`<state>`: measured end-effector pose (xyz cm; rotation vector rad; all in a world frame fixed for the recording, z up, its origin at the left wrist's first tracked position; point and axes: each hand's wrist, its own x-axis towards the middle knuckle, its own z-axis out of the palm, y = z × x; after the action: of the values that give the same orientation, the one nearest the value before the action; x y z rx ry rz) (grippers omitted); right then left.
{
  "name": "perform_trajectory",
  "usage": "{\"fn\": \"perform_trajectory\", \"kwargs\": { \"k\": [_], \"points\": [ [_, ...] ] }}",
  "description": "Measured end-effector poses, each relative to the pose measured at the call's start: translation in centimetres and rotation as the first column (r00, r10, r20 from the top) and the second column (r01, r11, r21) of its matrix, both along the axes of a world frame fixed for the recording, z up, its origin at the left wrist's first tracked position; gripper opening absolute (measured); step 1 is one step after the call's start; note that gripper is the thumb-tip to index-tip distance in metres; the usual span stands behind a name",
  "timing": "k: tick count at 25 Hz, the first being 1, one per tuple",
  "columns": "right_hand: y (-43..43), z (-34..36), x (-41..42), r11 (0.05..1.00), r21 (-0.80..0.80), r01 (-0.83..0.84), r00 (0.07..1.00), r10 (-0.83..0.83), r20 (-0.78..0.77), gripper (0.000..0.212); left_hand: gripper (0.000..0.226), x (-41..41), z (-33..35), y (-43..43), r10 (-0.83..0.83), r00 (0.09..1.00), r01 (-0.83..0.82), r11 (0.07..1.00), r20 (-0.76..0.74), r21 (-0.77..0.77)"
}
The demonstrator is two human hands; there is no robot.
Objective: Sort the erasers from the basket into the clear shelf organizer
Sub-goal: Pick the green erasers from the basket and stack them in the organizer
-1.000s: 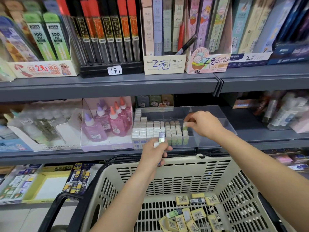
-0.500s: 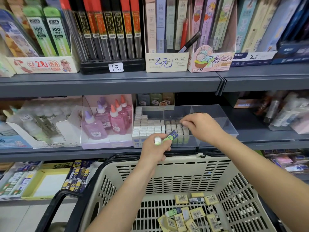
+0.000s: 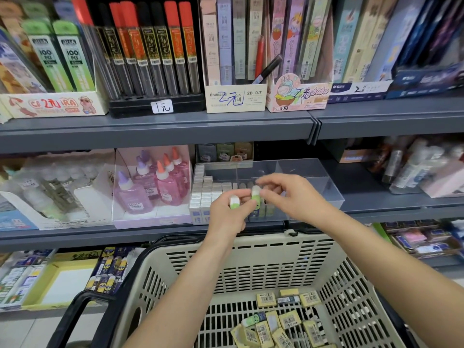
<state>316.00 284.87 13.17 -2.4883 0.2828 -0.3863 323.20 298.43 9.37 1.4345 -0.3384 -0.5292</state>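
Observation:
My left hand (image 3: 229, 217) holds a green-and-white eraser (image 3: 234, 202) upright, just in front of the clear shelf organizer (image 3: 331, 189). A second green-and-white eraser (image 3: 256, 193) stands at my left fingertips, and my right hand (image 3: 295, 197) pinches its top. Rows of white erasers (image 3: 206, 190) fill the organizer's left part; its right compartments hold nothing. Below my arms, the beige basket (image 3: 263, 243) holds several yellow-sleeved erasers (image 3: 276, 322) and one more green one (image 3: 252, 319).
A pink box of glue bottles (image 3: 153, 187) stands left of the organizer. The grey shelf edge (image 3: 160, 131) above carries pencil-lead boxes. More bottles (image 3: 411, 169) sit to the right. The basket's black handle (image 3: 82, 310) sticks out at lower left.
My right hand has drawn back from the row in the organizer and met my left hand, closing on the second eraser. My left hand rose a little.

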Motion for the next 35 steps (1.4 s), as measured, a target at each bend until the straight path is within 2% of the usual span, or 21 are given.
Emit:
{"fn": "perform_trajectory", "kwargs": {
  "k": [2,4,6,8,10,12,15,18,25,28,29,31,33,35],
  "points": [
    [-0.3,0.3,0.0,0.999,0.038,0.013,1.0,-0.013,-0.005,0.017,0.018,-0.1,-0.1,-0.5,-0.022,0.999,0.019,0.998,0.045,0.061],
    [-1.0,0.5,0.2,0.999,-0.022,0.025,0.998,-0.027,-0.049,0.012,0.018,0.1,-0.3,-1.0,-0.02,0.998,0.014,0.995,0.063,0.097],
    [-2.3,1.0,0.6,0.993,-0.06,0.107,0.994,-0.108,-0.022,0.011,0.013,0.7,-0.4,-1.0,0.044,0.998,-0.05,0.99,0.052,0.134],
    [-3.8,1.3,1.1,0.974,-0.096,0.207,0.978,-0.205,0.025,0.013,0.011,1.5,-0.4,-0.7,0.091,0.995,-0.085,0.988,-0.043,0.127],
    [-4.8,0.9,1.8,0.953,-0.177,0.248,0.968,-0.248,0.019,0.017,0.022,1.8,-0.5,-0.3,0.085,0.986,-0.075,0.994,-0.144,0.079],
    [-5.0,0.0,2.4,0.943,-0.225,0.247,0.967,-0.256,-0.013,0.019,0.027,1.7,-0.7,0.1,0.065,0.987,-0.057,0.997,-0.147,0.058],
    [-4.9,-1.5,3.2,0.941,-0.252,0.225,0.966,-0.249,-0.064,0.018,0.023,1.3,-1.5,0.9,0.006,0.998,-0.006,1.0,-0.056,-0.007],
    [-5.1,-2.7,3.9,0.946,-0.278,0.168,0.959,-0.222,-0.176,0.017,0.023,1.2,-2.0,1.5,-0.022,1.0,0.022,1.0,0.013,0.003],
    [-4.8,-3.6,4.7,0.939,-0.336,0.075,0.941,-0.179,-0.289,0.026,0.022,1.3,-2.1,1.1,0.019,0.996,-0.018,1.0,-0.086,0.013],
    [-4.1,-3.2,4.0,0.91,-0.396,0.126,0.954,-0.22,-0.202,0.027,0.017,1.1,-2.1,1.1,-0.004,0.997,0.004,1.0,-0.082,-0.004],
    [-3.6,-2.9,3.7,0.922,-0.359,0.142,0.971,-0.201,-0.132,0.027,0.017,1.1,-2.1,1.0,-0.018,0.997,0.018,1.0,-0.069,0.003],
    [-2.3,-2.4,2.9,0.984,-0.159,0.079,0.996,-0.086,-0.035,0.024,0.017,0.7,-2.0,0.8,-0.066,0.997,0.067,0.997,-0.025,0.034],
    [-1.1,-1.7,2.1,0.998,0.044,-0.048,0.998,0.05,-0.03,0.019,0.017,0.5,-1.9,0.3,-0.12,0.992,0.116,0.989,0.045,0.092],
    [-0.9,-1.4,1.4,0.989,0.107,-0.105,0.993,0.11,-0.047,0.015,0.014,0.5,-1.5,-0.3,-0.148,0.983,0.133,0.982,0.109,0.134]
  ]
}}
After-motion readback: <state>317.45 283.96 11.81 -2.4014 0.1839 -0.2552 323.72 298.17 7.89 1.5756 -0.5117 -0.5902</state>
